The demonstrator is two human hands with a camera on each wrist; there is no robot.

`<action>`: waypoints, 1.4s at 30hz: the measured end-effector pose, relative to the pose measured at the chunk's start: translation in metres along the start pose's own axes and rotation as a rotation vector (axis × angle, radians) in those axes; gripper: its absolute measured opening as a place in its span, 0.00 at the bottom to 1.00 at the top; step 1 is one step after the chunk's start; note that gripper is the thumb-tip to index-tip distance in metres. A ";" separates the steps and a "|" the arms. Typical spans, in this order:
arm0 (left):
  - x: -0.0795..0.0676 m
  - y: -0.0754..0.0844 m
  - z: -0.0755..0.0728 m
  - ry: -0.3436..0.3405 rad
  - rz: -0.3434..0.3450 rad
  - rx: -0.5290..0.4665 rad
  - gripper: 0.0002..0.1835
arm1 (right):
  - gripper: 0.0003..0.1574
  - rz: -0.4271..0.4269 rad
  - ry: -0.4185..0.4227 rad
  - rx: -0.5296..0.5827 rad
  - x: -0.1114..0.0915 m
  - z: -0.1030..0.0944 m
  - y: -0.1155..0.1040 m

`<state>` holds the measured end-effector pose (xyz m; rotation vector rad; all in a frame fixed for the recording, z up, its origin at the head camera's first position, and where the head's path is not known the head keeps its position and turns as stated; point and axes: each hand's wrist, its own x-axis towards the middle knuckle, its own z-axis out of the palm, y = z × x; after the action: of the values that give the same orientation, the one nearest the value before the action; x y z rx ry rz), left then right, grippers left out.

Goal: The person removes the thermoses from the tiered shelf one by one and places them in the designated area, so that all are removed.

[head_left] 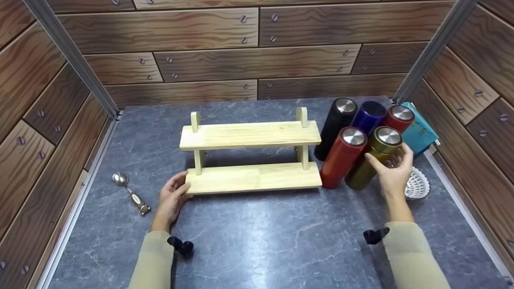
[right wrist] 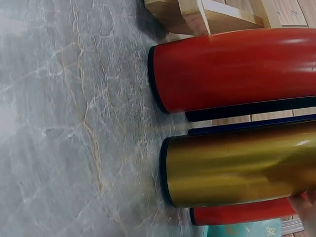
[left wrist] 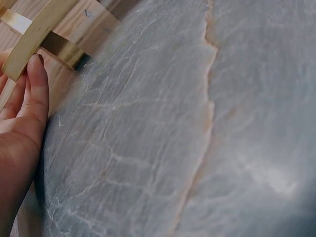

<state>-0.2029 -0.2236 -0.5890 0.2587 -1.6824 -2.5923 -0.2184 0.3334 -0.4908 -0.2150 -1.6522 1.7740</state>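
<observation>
A two-tier pale wooden rack (head_left: 251,134) stands mid-table in the head view. My left hand (head_left: 173,196) grips the left end of its lower board, thumb on the near side; in the left wrist view the thumb presses on the edge of the wood (left wrist: 37,39). On the right, my right hand (head_left: 395,172) holds a gold thermos (head_left: 363,166) by its upper body, thumb at the front and fingers around the right side. Its base shows close to the table in the right wrist view. Beside it is a red thermos (head_left: 341,160), right at the rack's right end.
Behind these stand a black thermos (head_left: 335,124), a blue thermos (head_left: 368,116) and another red one (head_left: 397,118). A teal packet (head_left: 419,130) leans near the right wall. A white woven basket (head_left: 417,184) sits beside my right wrist. At the left lies a spoon (head_left: 130,192).
</observation>
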 end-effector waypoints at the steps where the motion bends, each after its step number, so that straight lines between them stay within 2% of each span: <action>1: 0.000 0.000 0.001 -0.001 -0.001 0.002 0.26 | 0.50 -0.004 -0.006 0.002 0.001 -0.002 0.001; 8: 0.000 -0.001 0.008 0.000 -0.008 -0.009 0.26 | 0.51 0.004 -0.036 -0.006 -0.001 -0.012 0.006; 14: 0.000 0.003 0.009 -0.002 -0.046 0.014 0.26 | 0.50 0.015 -0.058 -0.004 -0.009 -0.013 -0.001; 18: 0.000 0.006 0.008 -0.014 -0.069 0.096 0.26 | 0.50 -0.007 -0.067 0.015 -0.009 -0.019 0.002; 23: 0.000 0.014 0.006 -0.053 -0.065 0.220 0.26 | 0.49 -0.042 -0.049 0.088 -0.011 -0.028 0.008; 26: 0.000 0.021 0.003 -0.065 -0.064 0.252 0.27 | 0.46 -0.076 -0.035 0.135 -0.017 -0.030 0.004; 30: 0.000 0.037 0.002 -0.068 -0.074 0.308 0.28 | 0.37 -0.170 0.039 0.226 -0.022 -0.028 -0.009; 34: -0.003 0.061 0.005 -0.048 -0.059 0.383 0.28 | 0.29 -0.264 0.113 0.273 -0.021 -0.023 -0.024; 38: -0.010 0.091 0.014 -0.034 -0.011 0.447 0.27 | 0.26 -0.285 0.134 0.289 -0.022 -0.016 -0.040; 42: -0.018 0.114 0.027 -0.038 0.087 0.490 0.28 | 0.24 -0.315 0.117 0.270 -0.025 -0.009 -0.053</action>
<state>-0.1965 -0.2437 -0.4722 0.1449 -2.2644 -2.0995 -0.1753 0.3237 -0.4516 0.0611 -1.2693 1.6837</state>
